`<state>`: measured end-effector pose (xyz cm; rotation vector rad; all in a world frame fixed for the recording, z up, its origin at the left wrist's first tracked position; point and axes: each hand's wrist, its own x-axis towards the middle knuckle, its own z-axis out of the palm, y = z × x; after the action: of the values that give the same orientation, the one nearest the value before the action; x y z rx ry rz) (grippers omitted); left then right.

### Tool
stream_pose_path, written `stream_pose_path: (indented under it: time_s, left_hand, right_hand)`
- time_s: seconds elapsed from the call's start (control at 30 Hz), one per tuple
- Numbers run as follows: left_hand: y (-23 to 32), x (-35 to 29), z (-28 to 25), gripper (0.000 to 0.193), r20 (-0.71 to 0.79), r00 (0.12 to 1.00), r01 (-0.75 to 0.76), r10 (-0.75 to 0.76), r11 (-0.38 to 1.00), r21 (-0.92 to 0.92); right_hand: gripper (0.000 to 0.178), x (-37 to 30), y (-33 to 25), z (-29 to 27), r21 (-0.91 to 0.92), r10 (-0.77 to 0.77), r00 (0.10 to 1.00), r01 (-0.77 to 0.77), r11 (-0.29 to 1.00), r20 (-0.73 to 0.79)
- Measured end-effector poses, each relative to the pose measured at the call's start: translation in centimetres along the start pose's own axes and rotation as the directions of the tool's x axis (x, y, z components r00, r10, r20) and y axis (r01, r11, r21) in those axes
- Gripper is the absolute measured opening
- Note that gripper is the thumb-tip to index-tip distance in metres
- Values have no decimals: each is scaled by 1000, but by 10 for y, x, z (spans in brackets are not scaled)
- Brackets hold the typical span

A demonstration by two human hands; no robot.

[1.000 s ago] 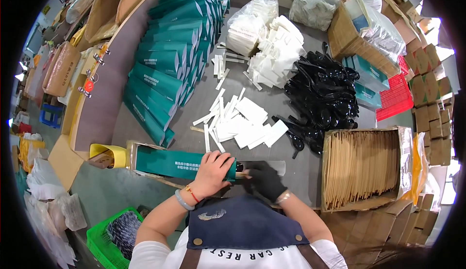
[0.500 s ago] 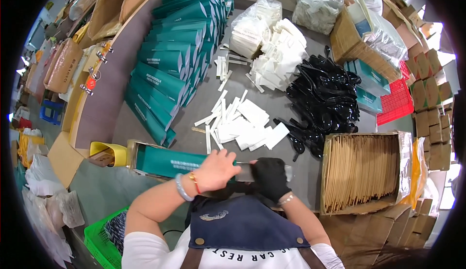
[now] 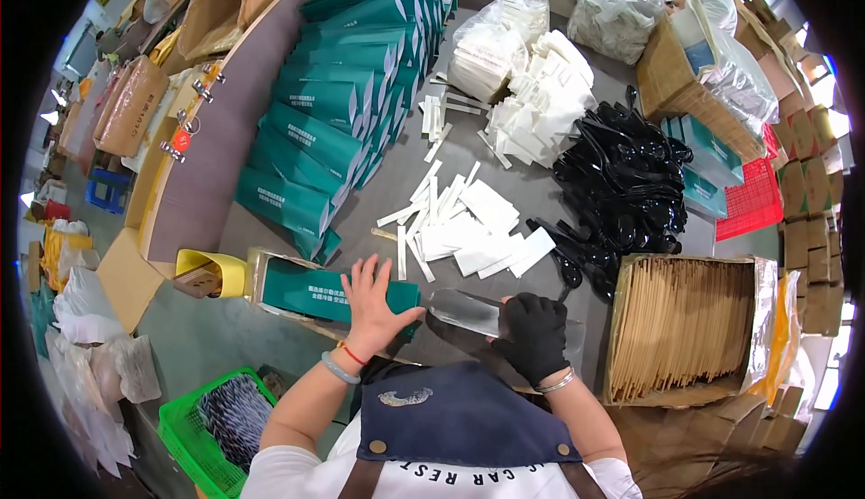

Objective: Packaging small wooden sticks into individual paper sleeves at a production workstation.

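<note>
My bare left hand [image 3: 374, 305] lies with fingers spread over the right part of a flat green packet [image 3: 297, 292]. That packet is on top of a long narrow cardboard box [image 3: 258, 274] at the table's near edge. My right hand [image 3: 533, 337], in a black fingerless glove, is closed on a clear plastic sleeve [image 3: 464, 312] lying flat on the table. The sleeve's left end reaches close to my left thumb. Beyond my hands is a loose pile of white paper packets and strips [image 3: 478, 229]. Black plastic spoons [image 3: 622, 179] are heaped to its right.
Overlapping green packets [image 3: 306, 143] line the table's left wall. At right stands a box of wooden chopsticks [image 3: 689, 328]. A yellow container [image 3: 216, 274] adjoins the narrow box. More white packets [image 3: 541, 107] are heaped farther back. A green basket [image 3: 194, 445] is below at left.
My left hand has shifted left and spread its fingers over the green packet. My right hand has drawn away to the right, and more of the clear sleeve shows between them.
</note>
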<state>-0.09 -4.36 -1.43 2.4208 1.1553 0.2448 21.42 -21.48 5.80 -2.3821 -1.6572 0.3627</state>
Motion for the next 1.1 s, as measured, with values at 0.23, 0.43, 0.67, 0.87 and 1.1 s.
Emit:
stream_pose_path:
  time_s: [0.23, 0.43, 0.67, 0.87, 1.1]
  left_hand:
    - [2, 4, -6, 90, 52, 999, -2, 5, 997, -71]
    - [3, 50, -10, 45, 64, 991, 122, -114, 982, -141]
    - [-25, 88, -3, 24, 181, 967, 196, -181, 978, -67]
    - [21, 81, -9, 15, -138, 988, -93, 66, 976, -195]
    - [81, 88, 45, 22, -9, 963, -269, 269, 963, -10]
  right_hand:
    - [60, 18, -29, 42, 146, -98, 995, 95, 985, 17]
    - [63, 26, -4, 46, 410, -95, 989, 135, 902, -115]
    - [27, -136, 216, 11, 398, 680, 390, -591, 702, -621]
    - [29, -193, 254, -6, 333, 874, 304, -836, 436, -379]
    - [35, -187, 261, 0, 138, 911, 293, -929, 343, -291]
